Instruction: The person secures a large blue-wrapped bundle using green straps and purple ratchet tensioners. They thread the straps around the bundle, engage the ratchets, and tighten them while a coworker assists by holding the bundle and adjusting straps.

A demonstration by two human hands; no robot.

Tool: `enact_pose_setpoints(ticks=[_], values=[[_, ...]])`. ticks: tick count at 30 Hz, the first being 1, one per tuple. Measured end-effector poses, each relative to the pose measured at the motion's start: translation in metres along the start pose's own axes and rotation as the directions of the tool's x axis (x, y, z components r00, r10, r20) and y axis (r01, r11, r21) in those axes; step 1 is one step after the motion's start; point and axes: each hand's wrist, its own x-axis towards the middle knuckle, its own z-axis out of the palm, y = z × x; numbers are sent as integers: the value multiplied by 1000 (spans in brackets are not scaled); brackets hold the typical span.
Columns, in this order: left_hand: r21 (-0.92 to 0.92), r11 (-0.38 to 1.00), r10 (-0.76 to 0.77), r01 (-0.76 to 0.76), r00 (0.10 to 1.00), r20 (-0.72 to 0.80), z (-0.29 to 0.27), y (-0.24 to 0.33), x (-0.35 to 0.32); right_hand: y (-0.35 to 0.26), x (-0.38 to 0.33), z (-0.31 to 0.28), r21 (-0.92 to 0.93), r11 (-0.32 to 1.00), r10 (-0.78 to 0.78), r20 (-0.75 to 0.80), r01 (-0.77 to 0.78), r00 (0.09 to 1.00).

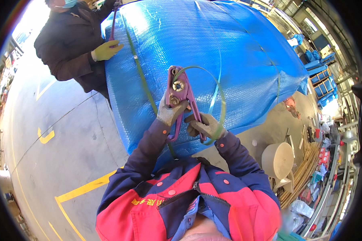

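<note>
A purple strapping tensioner [180,86] stands over the near side of a large load wrapped in blue bubble sheet [181,36]. My left hand [171,111], in a grey glove, is closed around the tool's body below its round metal parts. Also gloved, my right hand [207,125] is closed at the tool's right-hand handle; some of its fingers are hidden. A loose green strap [222,100] arcs from the head of the tensioner over to the right and down beside my right hand. Another green strap [142,76] with a metal seal runs tight over the load.
At the far left a co-worker [70,44] in dark clothes rests a yellow-gloved hand [107,50] on the load, near another purple tool [112,24]. A round drum [277,160] and long wooden strips [303,172] lie to the right. Yellow lines [84,186] mark the floor at left.
</note>
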Motion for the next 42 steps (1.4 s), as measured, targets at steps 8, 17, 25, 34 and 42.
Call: enact_pose_setpoints(ticks=[8,17,25,34,42], values=[[335,861,430,-383,900,-76,-1,19,-61,-9,-5,8,-120,979,-128,260,164,957],[283,942,246,-180,945,-216,-19,59,-123,-92,-4,-25,-244,967,-7,265,74,964],[166,984,124,-57,893,-432,-34,35,-135,24,10,36,-149,989,15,157,9,987],[241,967,162,-87,935,-314,-43,9,-177,-9,-32,50,-413,909,-8,107,52,994],[382,914,274,-137,903,-330,-14,16,-220,1,-45,40,-752,544,-340,208,372,917]])
